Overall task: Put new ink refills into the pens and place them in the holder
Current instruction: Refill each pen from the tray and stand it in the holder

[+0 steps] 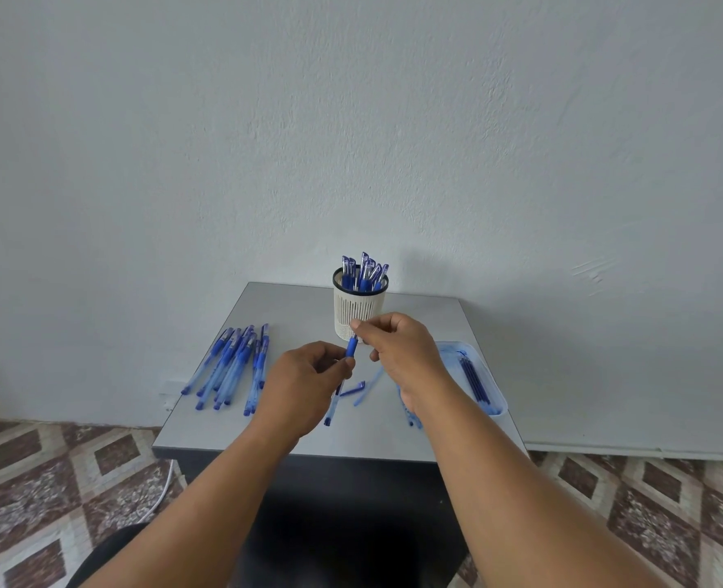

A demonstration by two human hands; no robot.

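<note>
Pen (348,362) held upright over table (419,328), just before holder (359,309). My left hand (304,386) grips barrel; right hand (395,339) pinches top end. Risk: skewed push bends refill, or loosened grip lets pen drop among loose parts below.

home room, patterned floor tiles (33,468), plain wall (351,120), small table (291,307)

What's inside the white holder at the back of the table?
The white holder holds a bunch of blue capped pens standing upright, caps sticking above the rim. Their lower barrels and the holder's bottom are hidden by its slotted wall.
</note>
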